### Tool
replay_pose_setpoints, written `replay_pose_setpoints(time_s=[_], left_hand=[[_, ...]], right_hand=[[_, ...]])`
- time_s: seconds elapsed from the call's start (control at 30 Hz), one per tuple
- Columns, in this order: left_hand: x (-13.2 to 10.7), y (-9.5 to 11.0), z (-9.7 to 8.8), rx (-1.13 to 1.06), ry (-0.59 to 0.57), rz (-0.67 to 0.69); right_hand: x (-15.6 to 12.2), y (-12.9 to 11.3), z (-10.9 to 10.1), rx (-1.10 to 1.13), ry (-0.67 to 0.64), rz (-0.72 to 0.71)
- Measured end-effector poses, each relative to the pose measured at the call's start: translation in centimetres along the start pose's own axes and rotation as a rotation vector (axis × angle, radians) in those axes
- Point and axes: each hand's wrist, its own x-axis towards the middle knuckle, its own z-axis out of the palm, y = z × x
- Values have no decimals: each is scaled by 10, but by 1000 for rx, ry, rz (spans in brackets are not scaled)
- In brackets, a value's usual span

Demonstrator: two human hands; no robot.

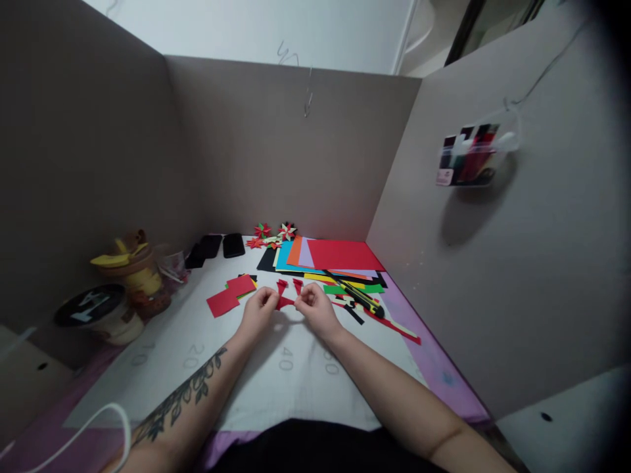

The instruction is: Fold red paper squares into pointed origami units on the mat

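Note:
A folded piece of red paper (284, 303) spans the gap between my two hands, above the white table sheet. Two narrow pleated ends of it stick up, one beside each hand. My left hand (260, 307) pinches its left side between thumb and fingers. On the other side, my right hand (314, 306) grips it the same way, fingers curled. Just left of my left hand lie red paper squares (231, 295), with edges of other colours showing beneath. Close to my right hand, a yellow and black utility knife (362, 299) rests on paper strips (401, 330).
Coloured sheets (345, 255) are stacked at the back right, near folded paper stars (287, 230). Black phone-like objects (233, 245) lie at the back left. Tubs (106, 314) and a clear cup (170, 261) line the left wall. A plastic container (470, 157) hangs on the right wall.

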Motion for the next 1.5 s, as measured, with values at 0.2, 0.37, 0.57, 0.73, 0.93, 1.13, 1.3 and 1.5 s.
replay_pose_setpoints(time_s=[0.2, 0.37, 0.57, 0.73, 0.93, 1.13, 1.3, 1.5], left_hand=[[6, -6, -9, 3, -37, -32], [-6, -5, 7, 8, -294, -22], [-9, -11, 6, 115, -319, 85], [-12, -17, 8, 245, -325, 146], [-13, -12, 5, 325, -307, 173], [-9, -11, -6, 390, -267, 163], [7, -14, -25, 448, -116, 137], [37, -28, -82, 567, 190, 69]], right_hand=[[5, 1, -10, -49, 112, -60], [-9, -11, 3, -143, -100, 34], [-8, -4, 1, -136, -142, 141], [-5, 0, -1, -201, -148, 161], [-7, -6, 3, -173, -250, 335], [-8, -7, 2, -151, -276, 393], [6, 8, -13, -115, -78, 308], [41, 34, -41, -479, 317, -1]])
